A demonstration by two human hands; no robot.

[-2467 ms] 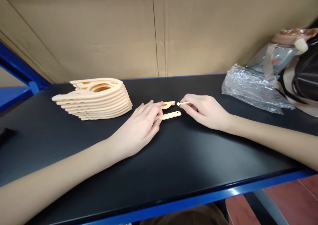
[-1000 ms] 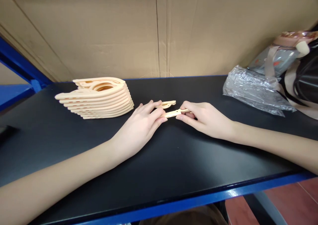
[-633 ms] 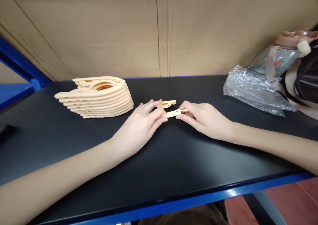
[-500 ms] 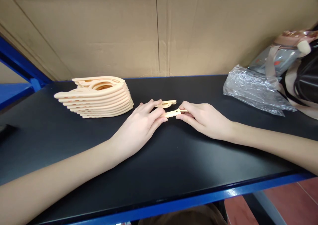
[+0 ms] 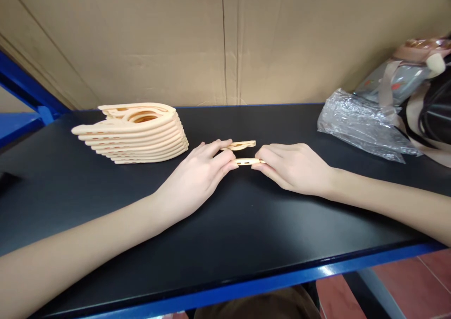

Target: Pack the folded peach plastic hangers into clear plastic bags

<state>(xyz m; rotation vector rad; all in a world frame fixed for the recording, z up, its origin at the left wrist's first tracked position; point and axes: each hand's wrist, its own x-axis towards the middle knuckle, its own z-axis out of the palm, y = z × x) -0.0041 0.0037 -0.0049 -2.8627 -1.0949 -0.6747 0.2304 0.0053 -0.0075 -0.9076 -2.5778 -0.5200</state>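
head view: cream strip [image 5: 244,161] (slotted) in left hand [image 5: 199,174] and right hand [image 5: 299,168]

Here's the bare left forearm [image 5: 105,227] slanting inward, the bare left hand [image 5: 197,175] palm down, thumb and index pinched! Facing it, the bare right forearm [image 5: 384,201], the bare right hand [image 5: 299,168] curled, thumb under bent fingers, the two hands' fingertips near, apart.

Even, fairly bright light lays a hazy sheen on the smooth black tabletop [image 5: 289,225] below right of centre and glints on the crumpled clear plastic bag [image 5: 359,126] at right. Soft shadow gathers beneath the bare hands [image 5: 299,168]. Wide-lens stretching skews the corners; fine detail smears.
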